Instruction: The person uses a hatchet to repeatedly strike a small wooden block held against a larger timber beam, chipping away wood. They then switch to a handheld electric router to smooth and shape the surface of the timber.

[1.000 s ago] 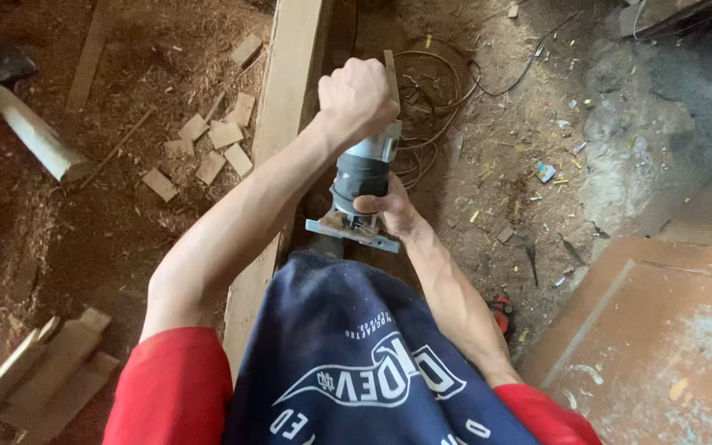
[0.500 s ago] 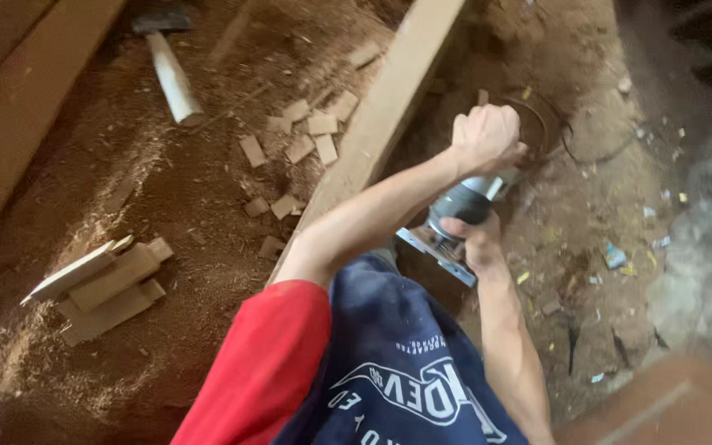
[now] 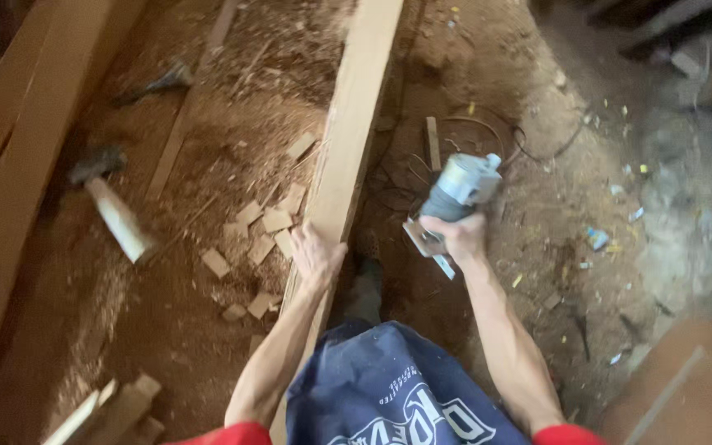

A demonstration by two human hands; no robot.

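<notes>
My right hand (image 3: 457, 235) grips a small grey power router (image 3: 458, 191) by its body and holds it off to the right of a long wooden plank (image 3: 354, 140). The tool's metal base plate sits just under my fingers. My left hand (image 3: 315, 257) lies flat on the near part of the plank, fingers spread. The plank runs from between my arms up to the top of the view. My dark blue shirt with red sleeves fills the bottom.
Several small wood offcuts (image 3: 264, 227) lie left of the plank on sawdust-covered ground. A hammer (image 3: 113, 206) lies further left. Wide boards (image 3: 10, 165) run along the left edge. A coiled cable (image 3: 471, 132) lies beyond the router. Scrap blocks (image 3: 109, 412) sit bottom left.
My left hand let go of the router's top and came down onto the plank. My right hand now holds the router alone, lifted off the plank to the right. The view swung.
</notes>
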